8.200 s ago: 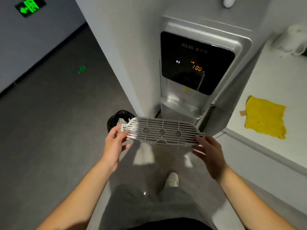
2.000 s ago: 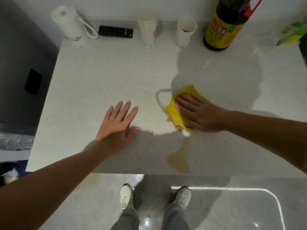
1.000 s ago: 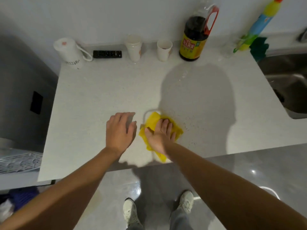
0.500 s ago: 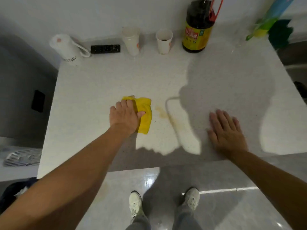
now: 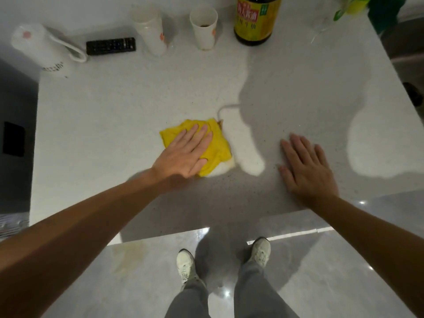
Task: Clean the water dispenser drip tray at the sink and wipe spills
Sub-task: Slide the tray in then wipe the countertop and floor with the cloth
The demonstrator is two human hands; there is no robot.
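A yellow cloth lies crumpled on the white speckled countertop near its middle. My left hand presses flat on the cloth, fingers together and pointing up-right. My right hand rests flat on the bare counter to the right, fingers spread, holding nothing. A sliver of the grey slotted drip tray grille shows at the left edge, below counter level. A faint yellowish stain marks the floor in front of the counter.
Along the back wall stand a white kettle, a black remote, two paper cups and a dark sauce bottle. A clear glass and something green sit at the back right. My shoes stand on the glossy floor.
The cloth passed from my right hand to my left about a second ago. Since half a second ago my left hand slid the cloth to the right over the brownish spill streak.
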